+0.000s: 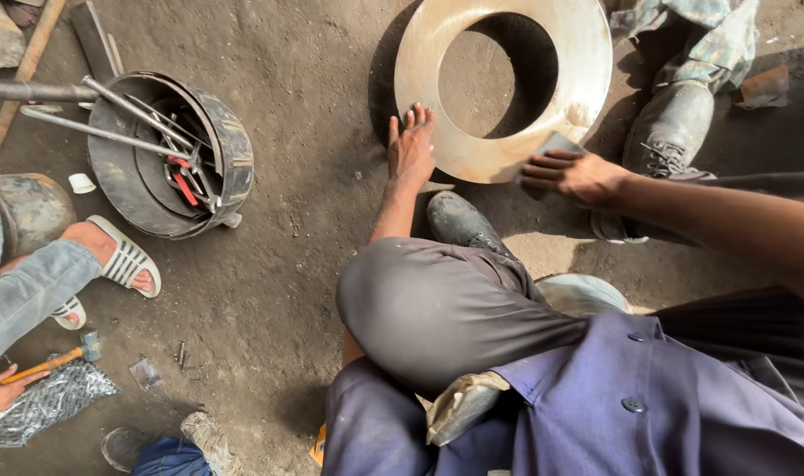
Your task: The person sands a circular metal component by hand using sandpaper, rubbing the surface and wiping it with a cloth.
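- One wide metal ring (505,84) lying on the dirt floor.
- Two hands of the person wearing the camera: the left hand (411,150) and the right hand (574,174), both at the ring's near edge.
- One small flat grey piece (556,144) under the right hand.
- One round tyre-walled tub (174,154) with several rods and tools in it; too tangled to count.
- One hammer (62,357) with an orange handle, held by one hand of another person (1,388).
- Two striped sandals (124,257).
- Three dark boots; one (459,220) is by the knee.
- One small white cup (82,183).
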